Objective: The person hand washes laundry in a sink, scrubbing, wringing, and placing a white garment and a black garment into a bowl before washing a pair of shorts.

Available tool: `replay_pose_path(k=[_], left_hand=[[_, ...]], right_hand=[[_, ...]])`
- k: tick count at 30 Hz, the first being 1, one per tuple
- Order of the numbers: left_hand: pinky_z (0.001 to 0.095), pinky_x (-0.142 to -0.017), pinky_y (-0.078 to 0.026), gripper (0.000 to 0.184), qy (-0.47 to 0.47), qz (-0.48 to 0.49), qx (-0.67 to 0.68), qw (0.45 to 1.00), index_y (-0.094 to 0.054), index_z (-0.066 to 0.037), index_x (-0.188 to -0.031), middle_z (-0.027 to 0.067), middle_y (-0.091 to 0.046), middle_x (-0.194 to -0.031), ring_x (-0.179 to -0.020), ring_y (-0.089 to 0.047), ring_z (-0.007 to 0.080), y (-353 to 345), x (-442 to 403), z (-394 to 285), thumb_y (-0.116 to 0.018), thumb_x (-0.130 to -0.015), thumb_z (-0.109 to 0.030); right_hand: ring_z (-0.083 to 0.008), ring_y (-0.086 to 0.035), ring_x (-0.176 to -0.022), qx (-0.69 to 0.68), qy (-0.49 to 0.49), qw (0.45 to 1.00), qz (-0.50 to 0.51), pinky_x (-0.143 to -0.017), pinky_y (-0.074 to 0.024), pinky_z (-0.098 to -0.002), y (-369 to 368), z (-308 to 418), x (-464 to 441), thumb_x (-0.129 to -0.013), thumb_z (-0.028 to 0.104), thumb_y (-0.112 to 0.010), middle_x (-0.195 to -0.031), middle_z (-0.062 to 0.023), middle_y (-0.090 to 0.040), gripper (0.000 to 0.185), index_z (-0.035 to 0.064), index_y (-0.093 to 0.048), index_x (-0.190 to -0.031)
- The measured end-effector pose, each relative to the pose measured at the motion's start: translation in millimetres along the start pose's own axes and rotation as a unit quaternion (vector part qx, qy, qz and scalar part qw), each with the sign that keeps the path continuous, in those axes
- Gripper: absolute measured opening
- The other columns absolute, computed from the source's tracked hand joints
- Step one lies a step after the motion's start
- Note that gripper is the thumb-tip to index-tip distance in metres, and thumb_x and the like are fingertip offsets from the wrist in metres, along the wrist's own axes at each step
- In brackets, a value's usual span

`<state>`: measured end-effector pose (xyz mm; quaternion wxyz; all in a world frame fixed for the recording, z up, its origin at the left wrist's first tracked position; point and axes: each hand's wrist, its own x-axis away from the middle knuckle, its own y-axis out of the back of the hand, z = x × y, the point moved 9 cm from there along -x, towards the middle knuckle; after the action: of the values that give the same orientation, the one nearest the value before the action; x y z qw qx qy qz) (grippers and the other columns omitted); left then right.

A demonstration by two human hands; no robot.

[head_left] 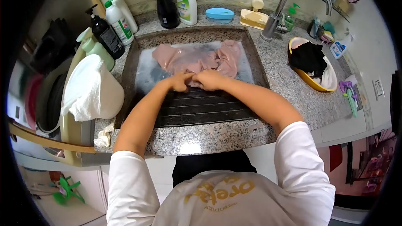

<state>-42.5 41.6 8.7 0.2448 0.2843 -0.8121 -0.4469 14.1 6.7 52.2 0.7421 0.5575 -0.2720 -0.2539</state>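
A pink cloth (201, 58) lies wet and crumpled in the water of the stone sink (258, 58). Its near edge reaches the dark ridged washboard slope (197, 109) at the front of the sink. My left hand (180, 81) is closed on the near edge of the cloth. Right beside it, my right hand (208, 80) grips the same edge, with its fingers curled under. The two hands meet near the middle of the cloth, and their fingertips are partly hidden.
Left of the sink stand a white bucket (106, 94) with a white cloth over its rim and several bottles. Behind it are a dark bottle (166, 6), a spray bottle (187, 4) and a blue brush (220, 14). A faucet (274, 23) and a yellow basin (312, 83) of clothes stand right.
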Motion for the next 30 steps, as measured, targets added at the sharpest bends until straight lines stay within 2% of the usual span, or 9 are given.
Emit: replay_pose_path(k=[4, 10, 12, 14, 17, 18, 20, 26, 30], left_hand=[[0.0375, -0.090, -0.037, 0.060, -0.006, -0.038, -0.046, 0.998, -0.049, -0.009, -0.116, 0.0152, -0.051, -0.113, -0.106, -0.046, 0.0316, 6.4, -2.9, -5.1, -0.073, -0.064, -0.028], [0.0295, -0.078, -0.043, 0.037, 0.037, -0.153, 0.253, 0.955, -0.056, -0.006, -0.106, 0.0087, -0.059, -0.097, -0.088, -0.056, 0.0182, 67.8, 9.8, -22.3, -0.063, -0.071, -0.017], [0.0279, -0.074, -0.044, 0.035, -0.023, -0.199, 0.272, 0.941, -0.055, -0.002, -0.105, 0.0063, -0.061, -0.090, -0.082, -0.055, 0.0151, 95.4, 15.2, -39.9, -0.059, -0.071, -0.011], [0.0275, -0.072, -0.044, 0.029, 0.068, -0.184, 0.177, 0.964, -0.054, 0.000, -0.098, 0.0059, -0.060, -0.086, -0.079, -0.055, 0.0145, 123.5, 19.5, -33.1, -0.057, -0.069, -0.007], [0.0261, -0.065, -0.043, 0.023, 0.052, -0.157, 0.197, 0.966, -0.051, -0.003, -0.095, 0.0034, -0.055, -0.079, -0.073, -0.051, 0.0116, 163.1, 27.4, -46.2, -0.048, -0.072, -0.001], [0.0256, -0.065, -0.042, 0.020, 0.020, -0.171, 0.122, 0.978, -0.053, -0.003, -0.093, 0.0024, -0.055, -0.080, -0.074, -0.051, 0.0113, 177.8, 31.1, -58.0, -0.048, -0.074, 0.000], [0.0255, -0.068, -0.043, 0.017, 0.053, -0.133, 0.089, 0.986, -0.054, -0.002, -0.093, 0.0022, -0.057, -0.082, -0.076, -0.052, 0.0113, 184.8, 35.3, -60.7, -0.048, -0.076, -0.001], [0.0231, -0.073, -0.043, 0.022, -0.056, -0.091, 0.300, 0.948, -0.055, -0.002, -0.104, 0.0000, -0.059, -0.089, -0.079, -0.051, 0.0068, 151.1, 33.2, -78.6, -0.054, -0.084, -0.012], [0.0225, -0.073, -0.043, 0.025, -0.081, -0.104, 0.319, 0.939, -0.056, -0.002, -0.104, 0.0000, -0.060, -0.089, -0.079, -0.052, 0.0059, 142.1, 39.8, -105.7, -0.057, -0.083, -0.015]], right_hand=[[-0.0328, -0.057, -0.079, -0.178, 0.034, 0.975, -0.127, -0.072, -0.0448, -0.0386, 84.0, 14.7, 16.3, -0.069, 0.012, -0.047, -0.086, -0.0184, -0.060, 0.025, 0.0046, -0.058, -0.091], [-0.0167, -0.055, -0.070, -0.189, -0.006, 0.955, -0.229, -0.065, -0.0445, -0.0289, 200.7, -12.3, 62.3, -0.073, 0.013, -0.046, -0.077, -0.0084, -0.060, 0.022, 0.0037, -0.060, -0.088], [-0.0155, -0.055, -0.074, -0.194, -0.036, 0.955, -0.220, -0.069, -0.0433, -0.0274, 212.9, -35.1, 74.0, -0.073, 0.014, -0.047, -0.077, -0.0084, -0.060, 0.021, 0.0039, -0.061, -0.086], [-0.0101, -0.049, -0.073, -0.233, -0.081, 0.944, -0.219, -0.066, -0.0399, -0.0227, 214.0, -57.0, 89.2, -0.075, 0.014, -0.044, -0.075, -0.0014, -0.054, 0.023, 0.0014, -0.057, -0.089], [-0.0104, -0.048, -0.074, -0.284, -0.070, 0.940, -0.176, -0.067, -0.0394, -0.0230, 204.1, -66.8, 101.1, -0.076, 0.019, -0.051, -0.079, -0.0015, -0.054, 0.024, 0.0027, -0.056, -0.093], [-0.0104, -0.048, -0.074, -0.283, -0.068, 0.940, -0.175, -0.067, -0.0394, -0.0230, 205.0, -68.2, 103.3, -0.076, 0.019, -0.051, -0.079, -0.0015, -0.054, 0.024, 0.0027, -0.056, -0.093], [-0.0107, -0.049, -0.076, -0.037, -0.020, 0.984, -0.172, -0.069, -0.0398, -0.0244, 212.7, -54.0, 104.8, -0.074, 0.027, -0.061, -0.084, -0.0025, -0.056, 0.032, 0.0040, -0.054, -0.096], [-0.0149, -0.055, -0.086, -0.107, -0.041, 0.979, -0.170, -0.076, -0.0432, -0.0291, 238.2, -68.6, 99.5, -0.078, 0.019, -0.063, -0.091, -0.0052, -0.060, 0.025, 0.0068, -0.057, -0.099], [-0.0134, -0.053, -0.097, -0.086, 0.040, 0.974, -0.205, -0.088, -0.0403, -0.0271, 260.8, -47.1, 102.4, -0.080, 0.011, -0.057, -0.099, -0.0043, -0.060, 0.024, 0.0095, -0.058, -0.105]])
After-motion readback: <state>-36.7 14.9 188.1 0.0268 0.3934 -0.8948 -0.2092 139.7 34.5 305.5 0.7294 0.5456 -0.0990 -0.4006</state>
